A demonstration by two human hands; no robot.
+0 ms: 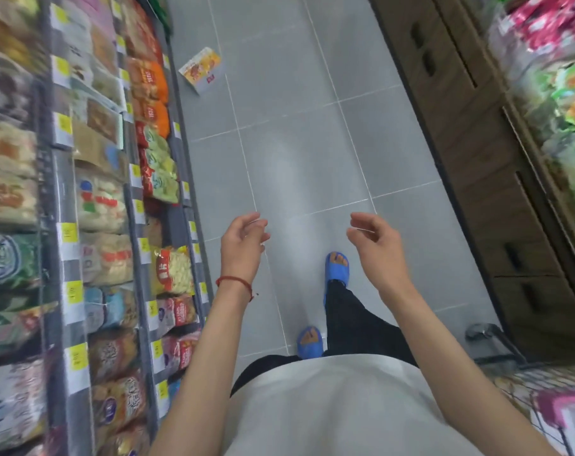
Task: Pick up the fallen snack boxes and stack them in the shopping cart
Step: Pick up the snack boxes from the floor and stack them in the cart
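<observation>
The person holds both bare hands out in front of the body, over the grey tiled floor (296, 143). The left hand (243, 240) holds nothing; its fingers (258, 225) are loosely curled and slightly apart, tips turned toward the right hand. The right hand (375, 240) is likewise empty, with its fingers (361, 222) relaxed, bent and a little spread, thumb apart from the rest. A thin red string bracelet (235, 281) circles the left wrist.

The flat white and orange snack box (200, 70) lies on the floor well ahead of the fingertips and left of the left hand, just beside the foot of the long shelf of bagged snacks (108, 205). The wire-mesh shopping cart (523, 385) shows only partly, behind and to the right of the right hand, with a pink packet (556, 406) in it. Brown cardboard cartons (470, 159) line the aisle right of the right fingers. Blue slippers (337, 268) stand on the floor below and between the hands.
</observation>
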